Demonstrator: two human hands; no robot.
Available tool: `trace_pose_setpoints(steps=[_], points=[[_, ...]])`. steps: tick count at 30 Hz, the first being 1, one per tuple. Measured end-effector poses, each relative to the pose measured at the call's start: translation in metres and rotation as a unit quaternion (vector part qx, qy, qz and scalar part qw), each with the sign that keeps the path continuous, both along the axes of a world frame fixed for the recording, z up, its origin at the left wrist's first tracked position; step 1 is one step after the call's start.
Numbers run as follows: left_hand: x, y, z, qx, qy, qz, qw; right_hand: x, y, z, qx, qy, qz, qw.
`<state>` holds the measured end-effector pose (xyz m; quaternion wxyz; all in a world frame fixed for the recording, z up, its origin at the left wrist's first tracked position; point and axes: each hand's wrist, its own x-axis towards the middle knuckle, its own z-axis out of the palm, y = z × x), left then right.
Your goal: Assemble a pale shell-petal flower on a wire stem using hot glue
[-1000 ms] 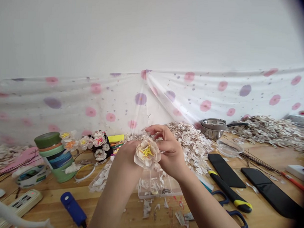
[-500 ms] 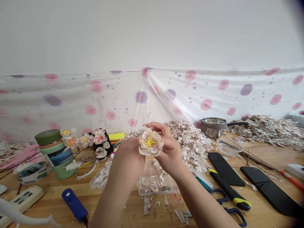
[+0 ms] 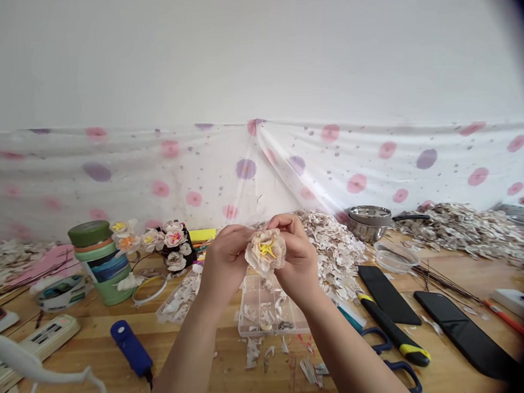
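Between my two hands, above the table, is a handmade flower [image 3: 265,255] with pale cream petals and a yellow centre that faces me. My left hand [image 3: 229,254] pinches it from the left, its fingertips partly hidden behind the petals. On the other side, my right hand [image 3: 297,258] has its fingers curled around the flower's right and back edge. Any stem is out of sight behind the bloom and hands. Below them lies a clear compartment box [image 3: 271,331] holding scraps of white petals.
Heaps of pale petals [image 3: 337,251] lie behind and to the right. Scissors [image 3: 404,373], a black-and-yellow cutter [image 3: 390,327] and a phone [image 3: 463,335] occupy the right side. Finished flowers [image 3: 151,238], a green jar [image 3: 102,265] and a blue tool [image 3: 131,349] stand or lie left.
The flower has shifted slightly right and down and tilted. My right hand's fingers, raised and spread before, are now curled in against it; my left hand has turned, showing its fingers.
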<state>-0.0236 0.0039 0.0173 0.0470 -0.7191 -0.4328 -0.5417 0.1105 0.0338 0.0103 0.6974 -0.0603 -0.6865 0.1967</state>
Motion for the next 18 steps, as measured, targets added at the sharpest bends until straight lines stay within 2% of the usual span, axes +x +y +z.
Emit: trace_pose_setpoints(steps=[6,10,13,16,18], points=[[-0.001,0.007,-0.003,-0.027,0.026,0.015,0.999,-0.001,0.002,-0.001,-0.005,-0.005,0.014,1.0],[0.007,0.008,-0.004,-0.023,0.027,0.033,0.999,-0.004,-0.001,-0.004,-0.003,0.031,-0.051,0.998],[0.01,0.01,-0.005,-0.019,0.021,0.063,0.998,-0.002,-0.002,-0.003,-0.006,0.002,-0.069,0.998],[0.0,0.007,-0.004,-0.024,-0.003,0.111,0.994,0.004,0.001,-0.002,-0.064,-0.082,-0.056,0.993],[-0.014,-0.001,0.0,-0.024,-0.026,0.149,0.988,0.007,0.007,-0.001,-0.134,-0.112,-0.014,0.984]])
